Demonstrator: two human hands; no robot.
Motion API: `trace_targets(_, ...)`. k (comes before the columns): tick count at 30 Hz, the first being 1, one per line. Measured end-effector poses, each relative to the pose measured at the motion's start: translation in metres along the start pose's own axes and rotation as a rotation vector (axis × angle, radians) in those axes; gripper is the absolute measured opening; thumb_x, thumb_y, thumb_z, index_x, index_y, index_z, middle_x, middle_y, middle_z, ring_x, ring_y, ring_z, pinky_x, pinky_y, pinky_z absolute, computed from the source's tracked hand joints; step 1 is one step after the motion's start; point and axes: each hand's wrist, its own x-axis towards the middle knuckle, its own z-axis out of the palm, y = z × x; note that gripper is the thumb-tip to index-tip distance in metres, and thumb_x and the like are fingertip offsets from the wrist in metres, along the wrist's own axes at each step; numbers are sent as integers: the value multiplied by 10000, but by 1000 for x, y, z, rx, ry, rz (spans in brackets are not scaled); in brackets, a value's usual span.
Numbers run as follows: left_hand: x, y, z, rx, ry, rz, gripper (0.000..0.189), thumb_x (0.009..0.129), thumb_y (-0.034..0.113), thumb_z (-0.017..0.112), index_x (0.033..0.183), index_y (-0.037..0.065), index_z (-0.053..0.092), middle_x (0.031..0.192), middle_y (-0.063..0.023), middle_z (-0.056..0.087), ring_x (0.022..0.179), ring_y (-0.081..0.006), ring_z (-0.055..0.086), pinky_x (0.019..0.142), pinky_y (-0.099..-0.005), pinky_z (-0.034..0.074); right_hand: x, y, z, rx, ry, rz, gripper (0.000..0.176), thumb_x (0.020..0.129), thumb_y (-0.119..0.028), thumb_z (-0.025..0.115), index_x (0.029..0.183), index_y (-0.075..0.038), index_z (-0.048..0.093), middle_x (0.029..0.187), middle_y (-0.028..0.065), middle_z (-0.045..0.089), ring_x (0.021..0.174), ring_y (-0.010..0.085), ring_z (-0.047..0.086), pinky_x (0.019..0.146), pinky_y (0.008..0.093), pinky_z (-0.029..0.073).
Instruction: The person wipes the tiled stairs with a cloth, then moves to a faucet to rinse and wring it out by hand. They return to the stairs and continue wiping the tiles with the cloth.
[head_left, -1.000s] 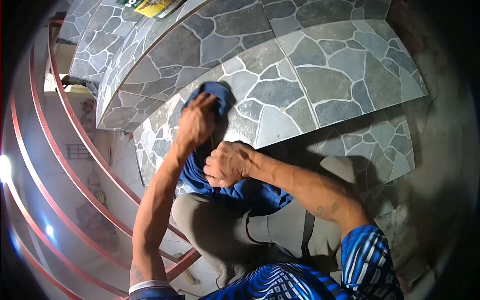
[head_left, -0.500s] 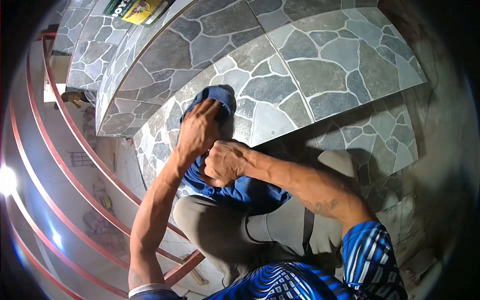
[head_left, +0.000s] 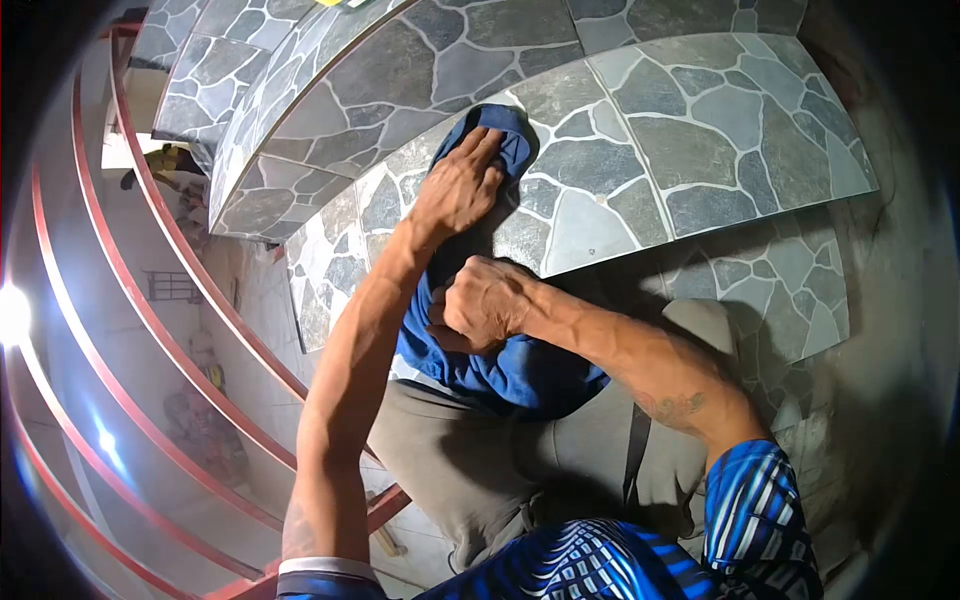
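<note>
A blue cloth [head_left: 510,372] stretches from my lap onto the stone-patterned tiled step [head_left: 585,225]. My left hand [head_left: 460,190] presses the far end of the cloth against the tile near the base of the curved riser, its fingers stretched out flat on the fabric. Closer to my body, my right hand [head_left: 485,305] is closed in a fist around a bunched part of the same cloth. The thumb side of that fist touches the fabric, and its palm is hidden.
The curved riser [head_left: 420,80] of a higher step rises beyond my left hand. Red curved metal rails [head_left: 170,290] run down the left side, with a bright lamp [head_left: 14,315] behind them. A lower tiled step [head_left: 770,290] lies to the right.
My left hand has slid forward with the far end of the cloth, toward the riser. My right hand keeps its grip, with more cloth stretched between the hands. The view has shifted slightly.
</note>
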Motion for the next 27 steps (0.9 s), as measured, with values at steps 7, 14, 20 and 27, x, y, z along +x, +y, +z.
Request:
trace_targets(7, -5, 11, 2, -31, -84, 267, 431, 963, 152, 487, 1341, -55, 502, 1349, -283, 532, 1216, -445, 536, 1052, -462, 448, -1, -7, 3, 50, 69, 27, 347, 788, -324, 704, 562, -73, 621, 568, 125, 609, 533, 329, 654, 516, 421, 524)
trace_targets(14, -35, -45, 12, 358, 213, 79, 405, 1025, 259, 453, 1283, -41, 539, 1307, -270, 563, 1192, -450, 560, 1032, -461, 468, -7, -19, -9, 84, 168, 5, 314, 837, -274, 688, 604, -99, 570, 606, 93, 570, 539, 291, 614, 499, 412, 503)
trace_targets(20, -40, -34, 16, 107, 164, -48, 414, 963, 216, 519, 1292, -35, 539, 1308, -297, 556, 1224, -464, 527, 1064, -488, 428, -19, -38, -30, 147, 116, 4, 314, 843, -292, 676, 609, -99, 593, 606, 112, 606, 548, 305, 639, 515, 422, 523)
trace_targets(27, -13, 2, 28, -48, 158, -213, 502, 1031, 329, 438, 1391, -14, 508, 1418, -281, 524, 1281, -410, 545, 1095, -436, 420, -22, -27, -18, 133, 57, -6, 294, 810, -259, 703, 608, -88, 573, 569, 107, 566, 509, 297, 607, 477, 410, 494)
